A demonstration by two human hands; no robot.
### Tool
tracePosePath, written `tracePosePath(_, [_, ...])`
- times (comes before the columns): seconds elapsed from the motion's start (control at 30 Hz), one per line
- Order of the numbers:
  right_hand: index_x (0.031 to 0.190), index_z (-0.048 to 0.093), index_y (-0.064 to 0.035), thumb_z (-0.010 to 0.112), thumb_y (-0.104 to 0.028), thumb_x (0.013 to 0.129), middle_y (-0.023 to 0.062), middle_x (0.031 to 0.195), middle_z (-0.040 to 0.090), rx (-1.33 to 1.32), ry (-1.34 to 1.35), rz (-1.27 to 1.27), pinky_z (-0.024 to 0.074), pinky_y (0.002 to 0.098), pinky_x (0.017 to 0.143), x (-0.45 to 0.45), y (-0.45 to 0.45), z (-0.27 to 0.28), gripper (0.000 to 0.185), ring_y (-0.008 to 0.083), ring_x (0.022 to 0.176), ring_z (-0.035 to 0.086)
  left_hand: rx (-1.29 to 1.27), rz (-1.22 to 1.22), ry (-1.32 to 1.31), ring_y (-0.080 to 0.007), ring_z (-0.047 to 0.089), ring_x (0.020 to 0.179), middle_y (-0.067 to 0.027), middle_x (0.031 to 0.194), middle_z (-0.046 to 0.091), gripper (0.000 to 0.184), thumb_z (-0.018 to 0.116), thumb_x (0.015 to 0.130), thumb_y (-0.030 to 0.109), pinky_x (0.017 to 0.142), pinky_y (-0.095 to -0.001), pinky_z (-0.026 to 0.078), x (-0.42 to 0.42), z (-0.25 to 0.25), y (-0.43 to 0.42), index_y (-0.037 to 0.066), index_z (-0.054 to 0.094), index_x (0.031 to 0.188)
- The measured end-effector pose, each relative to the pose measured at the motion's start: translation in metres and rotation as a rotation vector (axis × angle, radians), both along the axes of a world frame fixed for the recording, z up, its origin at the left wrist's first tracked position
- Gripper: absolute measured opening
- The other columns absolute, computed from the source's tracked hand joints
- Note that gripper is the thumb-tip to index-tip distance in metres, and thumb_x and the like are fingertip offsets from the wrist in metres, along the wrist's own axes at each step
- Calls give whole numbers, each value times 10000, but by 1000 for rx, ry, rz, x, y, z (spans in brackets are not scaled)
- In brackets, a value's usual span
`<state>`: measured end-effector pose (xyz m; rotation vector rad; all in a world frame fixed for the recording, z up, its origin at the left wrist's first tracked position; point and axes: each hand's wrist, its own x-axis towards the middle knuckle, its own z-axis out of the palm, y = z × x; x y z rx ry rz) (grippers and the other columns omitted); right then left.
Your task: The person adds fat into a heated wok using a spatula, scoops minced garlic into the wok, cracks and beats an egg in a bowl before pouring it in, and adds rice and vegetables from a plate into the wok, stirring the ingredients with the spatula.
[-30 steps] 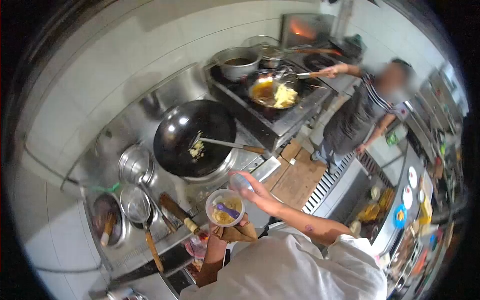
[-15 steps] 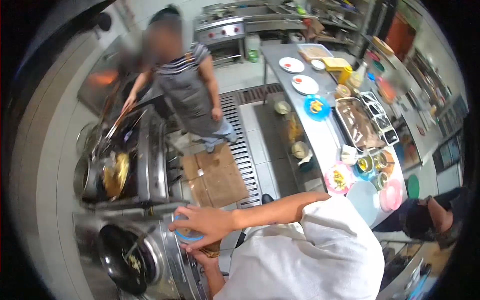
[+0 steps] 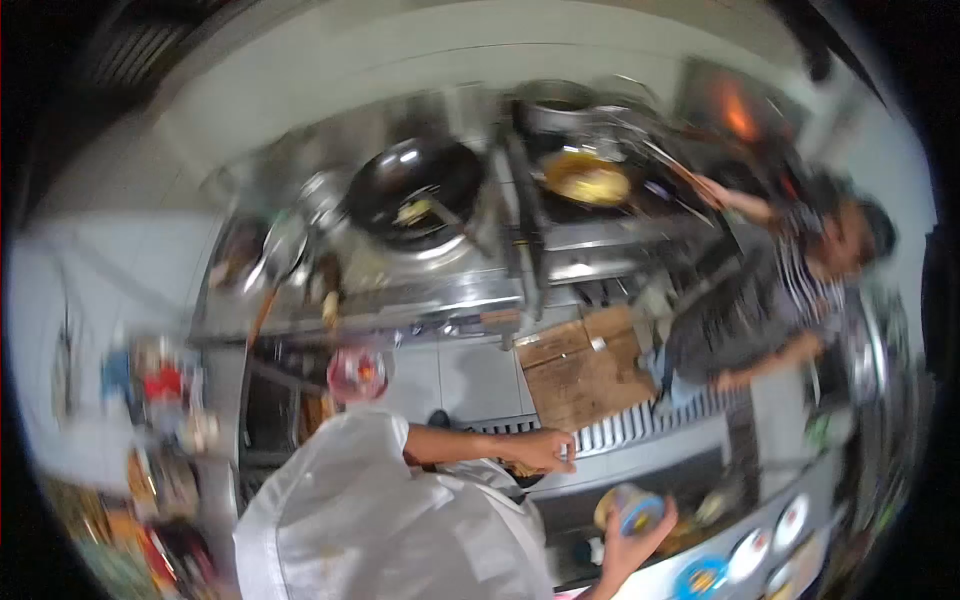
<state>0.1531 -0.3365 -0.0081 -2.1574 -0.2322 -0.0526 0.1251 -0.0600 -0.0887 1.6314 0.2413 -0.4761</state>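
My right hand (image 3: 638, 545) is wrapped round a small round container with a blue rim (image 3: 640, 515), held tilted near the edge of the prep table. My left hand (image 3: 545, 450) is in front of my white shirt, its fingers curled. A brownish thing shows beneath it, too blurred to name. Whatever the left fingers hold, if anything, is hidden. Close to my right hand lies a blue plate (image 3: 702, 578) with orange-yellow food. A black wok (image 3: 415, 190) with some food and a utensil in it sits on the stove, away from both hands.
A co-worker (image 3: 745, 300) stands at the right, one hand on a long utensil over a pan of yellow food (image 3: 590, 182). Cardboard (image 3: 585, 370) lies on the floor beside a drain grate (image 3: 650, 420). White plates (image 3: 750, 555) are on the prep table. A pink container (image 3: 357, 375) stands below the stove edge.
My view and body have swung from the stove side towards the prep table. My right hand has carried the blue-rimmed container away from the stove edge. My hands have moved apart.
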Motion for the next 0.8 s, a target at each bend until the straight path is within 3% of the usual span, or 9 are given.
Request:
tracePosePath(0.03, [1422,418,4,849,-184,680,183,1408,455,9,25,37,291,462,1155,-3,-10,-13,879,343,1327,425,70,-108,46,-136,614,719,-22,722,626,359,768,874,319,624,-295,460,-8,0,-3,55,616,1064])
tracePosePath(0.1, [1394,427,6,869,-156,746,171,1392,464,11,72,127,277,432,1159,1,-16,-40,801,310,1322,418,210,29,-121,-198,642,734,-67,743,650,467,789,828,418,647,-361,483,-28,-16,11,45,629,1059])
tracePosePath(0.2, [1378,419,7,881,-163,704,201,1354,457,16,152,292,326,457,1121,-2,12,-62,834,330,1290,431,317,130,-137,-301,680,855,-138,878,692,430,758,804,409,726,-425,510,-78,-31,42,54,665,1028])
tracePosePath(0.3, [1375,404,13,896,-154,686,188,1319,470,-52,94,517,342,450,1101,-9,73,-59,863,327,1254,445,437,239,-25,-295,681,854,-137,879,693,383,757,796,376,737,-413,516,-143,-48,81,54,674,986])
tracePosePath(0.33, [1357,419,14,900,-156,681,179,1299,476,-63,72,607,345,442,1096,-16,102,-54,847,319,1235,450,320,421,-45,-294,682,865,-140,894,696,386,756,809,391,748,-413,518,-174,-46,91,50,674,971])
tracePosePath(0.5, [1291,470,-15,932,-174,630,164,1213,503,-223,-134,1055,397,438,1024,-102,273,-24,822,337,1159,484,209,690,34,-185,640,725,-71,763,665,358,733,873,402,654,-388,493,-334,-25,155,67,666,980])
tracePosePath(0.7, [1317,502,-47,933,-185,587,175,1203,513,-65,-220,1633,464,455,949,-305,501,-23,859,372,1141,507,165,983,-265,-136,531,506,-17,644,588,385,697,920,439,454,-336,430,-492,-112,200,74,639,1027])
tracePosePath(0.73, [1326,494,-43,936,-194,589,175,1215,515,-86,-220,1710,467,456,954,-347,530,-14,872,377,1150,511,-228,1030,137,-115,500,461,-18,671,571,377,667,949,425,381,-302,388,-531,-17,206,77,610,1081])
tracePosePath(0.8, [1339,475,-33,933,-198,599,184,1236,513,-109,-216,1850,463,477,968,-419,581,-30,885,380,1171,515,-311,1179,101,-109,469,432,-22,676,566,357,656,962,405,345,-293,347,-584,-18,200,81,596,1100])
